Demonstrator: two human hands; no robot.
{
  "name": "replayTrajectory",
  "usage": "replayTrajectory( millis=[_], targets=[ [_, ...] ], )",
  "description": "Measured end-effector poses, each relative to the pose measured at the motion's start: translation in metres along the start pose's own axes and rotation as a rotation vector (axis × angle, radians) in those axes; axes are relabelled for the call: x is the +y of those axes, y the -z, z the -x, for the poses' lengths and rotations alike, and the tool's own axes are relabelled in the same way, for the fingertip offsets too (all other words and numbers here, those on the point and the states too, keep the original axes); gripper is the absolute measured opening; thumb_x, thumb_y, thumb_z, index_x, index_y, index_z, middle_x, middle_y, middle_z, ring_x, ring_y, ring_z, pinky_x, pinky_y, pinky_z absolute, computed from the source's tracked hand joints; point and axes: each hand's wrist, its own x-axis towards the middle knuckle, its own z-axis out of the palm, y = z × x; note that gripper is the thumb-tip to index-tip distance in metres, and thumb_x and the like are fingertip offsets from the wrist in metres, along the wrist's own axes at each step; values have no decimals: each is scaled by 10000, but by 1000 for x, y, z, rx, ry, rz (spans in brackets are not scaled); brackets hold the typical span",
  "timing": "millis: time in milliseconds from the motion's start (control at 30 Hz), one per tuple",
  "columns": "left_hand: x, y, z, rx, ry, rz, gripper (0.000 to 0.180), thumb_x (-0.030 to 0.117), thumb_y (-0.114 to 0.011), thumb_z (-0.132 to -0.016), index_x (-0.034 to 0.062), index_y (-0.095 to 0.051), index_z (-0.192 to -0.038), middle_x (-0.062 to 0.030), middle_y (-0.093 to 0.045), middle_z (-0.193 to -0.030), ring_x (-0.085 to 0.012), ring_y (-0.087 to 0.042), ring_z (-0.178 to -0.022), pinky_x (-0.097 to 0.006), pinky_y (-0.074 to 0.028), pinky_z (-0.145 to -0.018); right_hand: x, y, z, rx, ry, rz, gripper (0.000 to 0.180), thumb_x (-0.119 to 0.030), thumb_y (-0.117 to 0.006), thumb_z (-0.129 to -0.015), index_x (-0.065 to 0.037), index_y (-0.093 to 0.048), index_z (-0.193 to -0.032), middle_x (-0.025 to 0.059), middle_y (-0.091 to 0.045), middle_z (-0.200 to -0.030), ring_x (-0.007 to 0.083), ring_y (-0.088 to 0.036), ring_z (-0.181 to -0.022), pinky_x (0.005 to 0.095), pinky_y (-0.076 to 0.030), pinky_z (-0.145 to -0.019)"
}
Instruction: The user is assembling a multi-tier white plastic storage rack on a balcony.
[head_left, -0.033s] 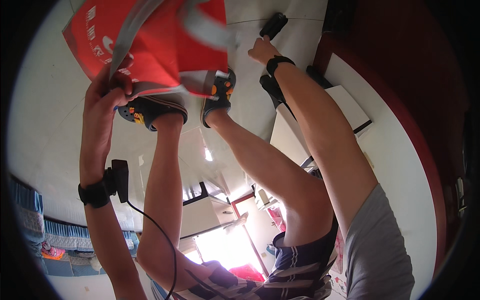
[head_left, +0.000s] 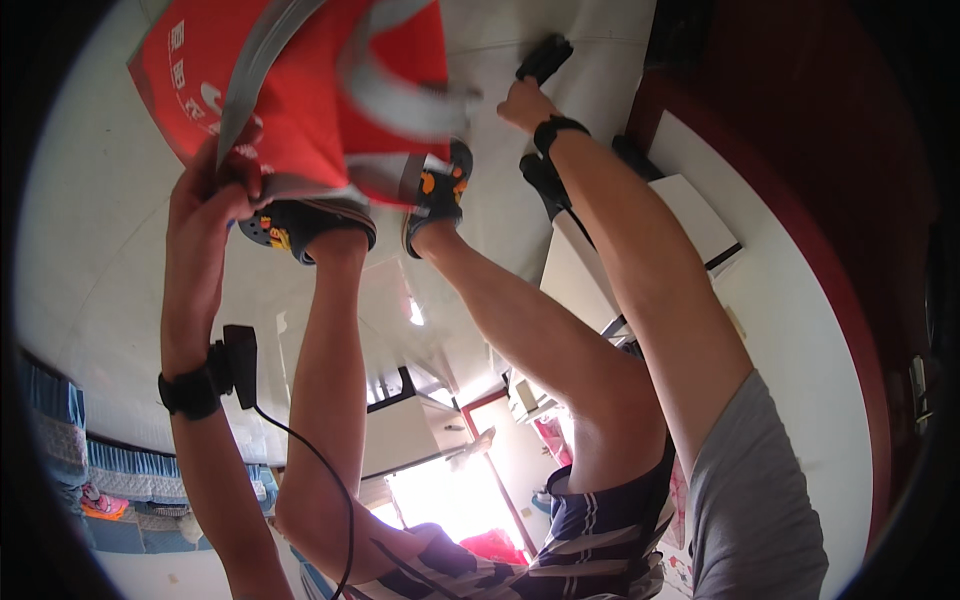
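A red carrier bag with grey straps and pale printing hangs at the upper left. My left hand is closed round its grey edging and strap, and the bag's top runs out of view. The bag's other grey strap is blurred by motion. My right hand reaches forward with its fingers curled, their tips at the near end of a black elongated object. That object's kind is unclear, and the fingers partly hide the contact.
My feet wear dark clogs with orange charms, below the bag. Black footwear-like shapes and a white box-like cabinet lie beside my right forearm. A dark red edge curves along the right. A black cable trails from my left wrist.
The bag has shifted slightly, and its loose grey strap has swung down and to the left. My right hand and the black object keep nearly the same place.
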Motion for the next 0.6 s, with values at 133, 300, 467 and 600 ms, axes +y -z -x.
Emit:
replayTrajectory(
  millis=[133, 300, 467, 600],
  targets=[
    [13, 31, 27, 9, 7, -52, 480, 1, -462, -768, 9, -576, -1235, -2, -537, -799, -86, -504, -763, -235, -412, -780, -20, 1, 44, 40, 93, -141, 417, -169, -572, -822, 114, -555, -1128, 257, -412, -1358, 434, -552, -1115, 474, -473, -925],
    [89, 22, 85, 126, 1, 238, 303, -12, -473, -746, 14, -572, -1032, -19, -573, -894, -113, -547, -817, -260, -449, -781, -62, 80, 191, 434, 434, -453, 276, -155, -551, -851, 49, -593, -1032, 190, -556, -1144, 395, -606, -960, 440, -500, -832],
    [127, 46, 167, 117, 92, 342, 151, 38, -563, -752, -9, -605, -890, -46, -623, -778, -103, -559, -726, -226, -425, -645, -136, 202, 406, 445, 784, -650, 166, -79, -542, -885, 13, -617, -1001, 133, -573, -1067, 285, -615, -713, 341, -493, -688],
    [179, 46, 257, 285, -37, 145, 163, 36, -566, -768, -22, -619, -911, -72, -652, -798, -131, -604, -698, -262, -476, -644, -184, 287, 562, 171, 893, -905, 166, -114, -568, -901, 20, -650, -954, 82, -579, -976, 150, -574, -671, 256, -454, -630]
  ],
)
